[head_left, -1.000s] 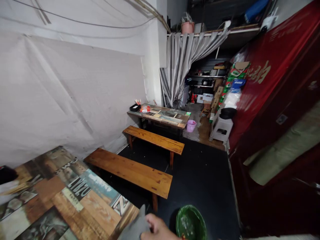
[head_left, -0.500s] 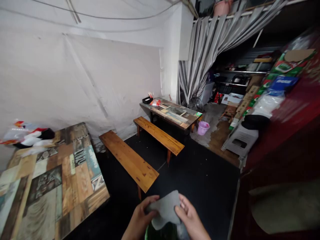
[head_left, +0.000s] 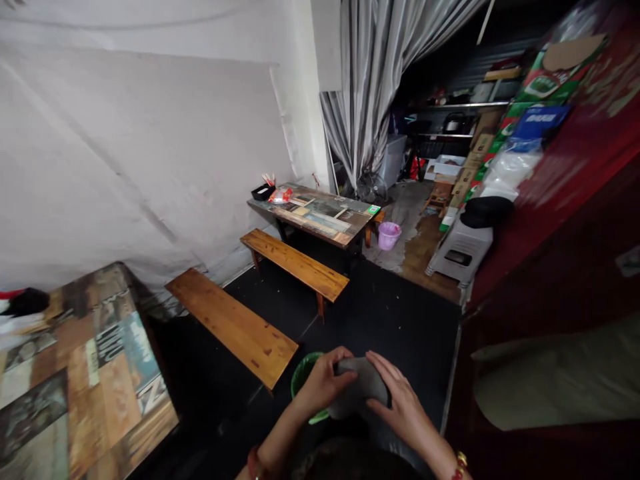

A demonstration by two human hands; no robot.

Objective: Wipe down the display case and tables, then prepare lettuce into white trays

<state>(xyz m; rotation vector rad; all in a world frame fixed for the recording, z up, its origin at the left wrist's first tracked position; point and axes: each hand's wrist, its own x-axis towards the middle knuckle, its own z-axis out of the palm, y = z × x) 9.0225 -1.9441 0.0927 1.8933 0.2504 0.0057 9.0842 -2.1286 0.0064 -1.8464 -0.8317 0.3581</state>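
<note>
A grey cloth [head_left: 361, 387] is held up between both hands at the bottom middle of the head view. My left hand [head_left: 327, 381] grips its left edge, thumb in front and fingers behind. On the right side, my right hand [head_left: 397, 393] has its thumb on the near face and its fingers along the far edge. Below and to the left of the cloth stands a bin with a green liner [head_left: 303, 372], partly covered by my left hand and forearm.
Two wooden benches [head_left: 235, 327] stand ahead on the black floor [head_left: 380, 313]. A patchwork-patterned table [head_left: 110, 393] is at the left, another table [head_left: 320, 213] further back. A pink bucket [head_left: 389, 236], stacked grey stools [head_left: 460, 253] and boxes [head_left: 470, 170] line the right.
The view has swung right and down. Both hands now show further up with the forearms visible, and the cloth looks more folded. More of the green-lined bin shows left of the hands.
</note>
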